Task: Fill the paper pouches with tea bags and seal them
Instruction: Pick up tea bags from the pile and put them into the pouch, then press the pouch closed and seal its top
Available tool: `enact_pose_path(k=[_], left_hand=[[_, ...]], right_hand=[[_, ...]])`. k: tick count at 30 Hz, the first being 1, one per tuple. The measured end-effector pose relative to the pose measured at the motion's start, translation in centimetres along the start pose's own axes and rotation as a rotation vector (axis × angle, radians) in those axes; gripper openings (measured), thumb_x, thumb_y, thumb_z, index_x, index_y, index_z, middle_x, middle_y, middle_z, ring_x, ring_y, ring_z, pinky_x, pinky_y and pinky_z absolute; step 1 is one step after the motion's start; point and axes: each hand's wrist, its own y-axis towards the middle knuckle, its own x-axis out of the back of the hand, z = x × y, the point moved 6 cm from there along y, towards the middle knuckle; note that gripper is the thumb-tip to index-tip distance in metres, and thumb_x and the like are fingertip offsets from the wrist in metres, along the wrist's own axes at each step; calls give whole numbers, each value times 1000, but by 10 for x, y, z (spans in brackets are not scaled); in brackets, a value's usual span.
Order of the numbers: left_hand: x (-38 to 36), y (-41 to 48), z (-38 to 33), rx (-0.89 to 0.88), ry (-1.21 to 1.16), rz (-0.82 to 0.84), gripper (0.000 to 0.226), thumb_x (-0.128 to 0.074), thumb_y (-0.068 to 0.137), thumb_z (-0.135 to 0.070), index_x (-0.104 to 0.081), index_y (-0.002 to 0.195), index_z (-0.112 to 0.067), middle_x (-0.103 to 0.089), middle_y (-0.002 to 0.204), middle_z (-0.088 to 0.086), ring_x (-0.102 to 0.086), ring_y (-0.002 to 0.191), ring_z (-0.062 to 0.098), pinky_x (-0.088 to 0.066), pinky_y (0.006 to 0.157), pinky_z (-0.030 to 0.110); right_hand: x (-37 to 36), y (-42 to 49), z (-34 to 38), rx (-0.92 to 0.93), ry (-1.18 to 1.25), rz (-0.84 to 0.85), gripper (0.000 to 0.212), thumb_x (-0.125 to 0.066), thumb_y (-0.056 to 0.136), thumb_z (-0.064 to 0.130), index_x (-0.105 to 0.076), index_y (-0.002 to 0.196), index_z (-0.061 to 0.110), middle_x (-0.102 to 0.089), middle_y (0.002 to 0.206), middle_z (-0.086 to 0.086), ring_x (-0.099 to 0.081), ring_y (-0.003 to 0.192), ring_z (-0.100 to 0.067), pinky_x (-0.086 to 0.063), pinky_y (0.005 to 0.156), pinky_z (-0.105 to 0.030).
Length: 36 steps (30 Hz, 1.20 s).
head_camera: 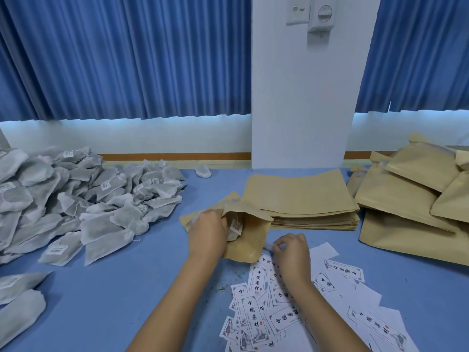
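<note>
Labels point(256, 318) printed with black characters are spread loose over the near right of the blue table point(127, 288), some of them face down. Just beyond them the right hand point(291, 252) is held with its fingers curled, thumb and fingertips pinched together on a small white scrap point(268, 246); what the scrap is cannot be told. The left hand point(208, 232) is curled round the mouth of a brown pouch point(250, 242), which is tilted with its opening turned up and to the left. A tea bag point(234, 228) with a small printed tag is lodged in that opening, against the left fingers. A large heap point(76, 199) of grey-white tea bags is piled at the left, well apart from the hands, and a few more bags point(20, 301) lie at the near left edge. A neat stack point(299, 196) of flat pouches is set just behind the held pouch, and filled pouches point(406, 199) are heaped at the far right. Blue curtains point(127, 59) and a white pillar point(302, 97) carrying a switch point(298, 8) are seen behind the table
</note>
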Motion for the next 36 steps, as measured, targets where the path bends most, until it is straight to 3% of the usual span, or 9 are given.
enact_pose_path(k=[6,11,14,16,19,24,28,31,36], left_hand=[[3,8,-5,15,7,40,24,-45,94,-19,-60,78,-10,-63,82,8,-59,80,28,-40,60,30],[10,11,-7,11,-265,29,42,-52,93,-16,-55,133,-27,-59,70,8,-54,66,17,-36,52,26],[11,10,-15,-55,-392,64,44,-53,88,-7,-60,129,-24,-61,67,-3,-56,66,14,-40,57,16],[10,7,-18,-93,-385,96,42,-53,87,-7,-64,124,-24,-59,64,-10,-58,69,14,-38,56,7],[11,8,-8,-57,-385,86,42,-52,88,-8,-63,125,-23,-59,63,-7,-55,61,7,-38,52,9],[16,14,8,0,-426,19,40,-50,89,-8,-64,124,-23,-56,61,-9,-49,46,-2,-33,44,7],[8,8,-3,-55,-255,85,39,-48,90,-16,-64,123,-30,-70,92,-1,-59,68,11,-37,54,8],[-24,-23,-22,-299,223,280,34,-43,92,-22,-63,118,-27,-66,110,5,-62,98,27,-45,74,30],[-63,-77,-17,-378,319,497,45,-34,99,-26,-36,142,-15,-56,113,11,-57,98,31,-44,77,39]], right_hand=[[58,-20,11,237,266,-478,7,-73,80,5,-75,83,11,-57,88,3,-49,86,-15,-34,58,-18],[45,-44,74,815,48,-420,11,-67,87,15,-73,78,14,-61,73,2,-50,55,-11,-36,44,-21],[18,-27,95,552,-73,-331,7,-72,80,11,-69,74,13,-58,72,-3,-50,52,-23,-31,42,-24],[-6,-10,101,302,-30,-16,5,-62,85,9,-65,82,8,-60,86,-10,-57,75,-32,-40,56,-30],[-38,-18,109,478,-307,362,26,-47,94,24,-64,108,11,-59,113,-7,-58,98,-27,-37,66,-29],[16,-43,60,257,177,-160,30,-44,91,37,-63,78,18,-58,82,10,-55,74,-13,-38,58,-26],[-32,-52,29,-478,896,431,34,-47,97,41,-52,117,14,-66,107,-3,-66,94,-21,-55,81,-38],[-38,-47,45,-611,1460,563,39,-47,95,41,-58,121,14,-69,114,-11,-66,104,-27,-55,84,-43],[-44,-43,25,-682,1049,440,19,-52,97,23,-62,102,6,-71,83,-9,-67,71,-24,-55,60,-32]])
